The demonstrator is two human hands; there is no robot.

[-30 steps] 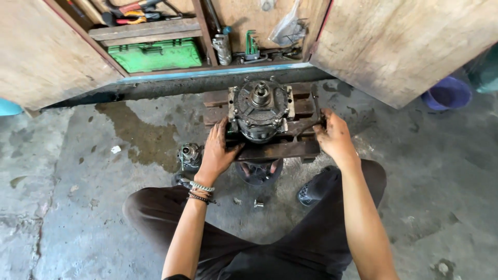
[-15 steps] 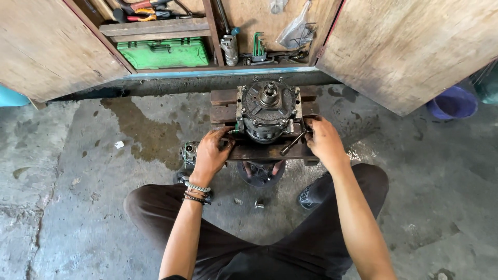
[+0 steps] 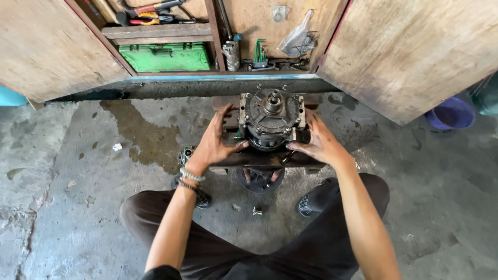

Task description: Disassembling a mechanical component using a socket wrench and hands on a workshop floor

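A dark, greasy round metal motor housing with a shaft sticking up from its top (image 3: 271,118) stands upright on a low, oil-stained wooden block (image 3: 270,159) on the stained concrete floor (image 3: 78,171), just in front of an open wooden cabinet (image 3: 415,52) that holds a green plastic tool case (image 3: 165,57) on its lower shelf. The left hand (image 3: 215,142), with beaded bracelets at the wrist, rests spread-fingered against the housing's left side, fingertips touching its lower edge. The right hand (image 3: 321,142) lies opposite with fingers likewise spread and loose, pressing the right side rather than clasping it.
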